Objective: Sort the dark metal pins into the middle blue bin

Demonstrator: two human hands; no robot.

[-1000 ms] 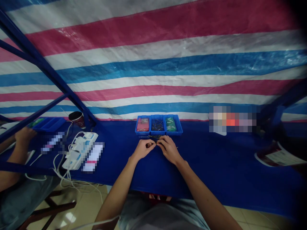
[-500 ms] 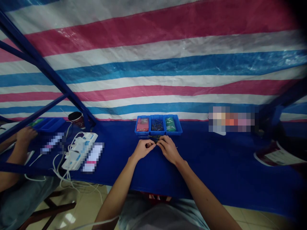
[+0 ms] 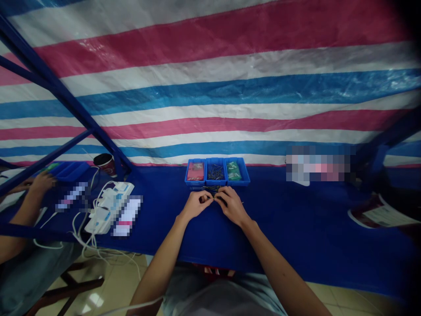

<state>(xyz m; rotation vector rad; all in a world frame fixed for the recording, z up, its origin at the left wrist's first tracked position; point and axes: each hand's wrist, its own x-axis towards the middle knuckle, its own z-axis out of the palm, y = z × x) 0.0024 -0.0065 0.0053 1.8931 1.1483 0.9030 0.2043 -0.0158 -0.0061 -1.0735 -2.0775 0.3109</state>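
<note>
Close in front of three joined blue bins, my left hand point(image 3: 196, 204) has its thumb and finger pinched together. My right hand point(image 3: 233, 205) pinches at the same spot, fingertips almost meeting the left ones. Between them is a small thin piece point(image 3: 213, 198), too small to name surely. Just beyond the fingers lies a little pile of thin dark screw-like pieces point(image 3: 211, 188) on the blue table. More such pieces point(image 3: 215, 171) fill the middle bin. Red and pale items point(image 3: 195, 171) are in the left bin, green and white ones point(image 3: 233, 170) in the right.
Left of me lie a white power strip point(image 3: 110, 206) with cables and a blurred-out flat item point(image 3: 127, 216). A dark cup point(image 3: 105, 164) stands behind. Another person's hand point(image 3: 42, 182) is at a blue tray point(image 3: 70, 171). A dark red container point(image 3: 378, 213) is at right.
My fingertips have parted very slightly, with the thin piece showing a little more between them. At the left, the other person's hand has shifted to the right.
</note>
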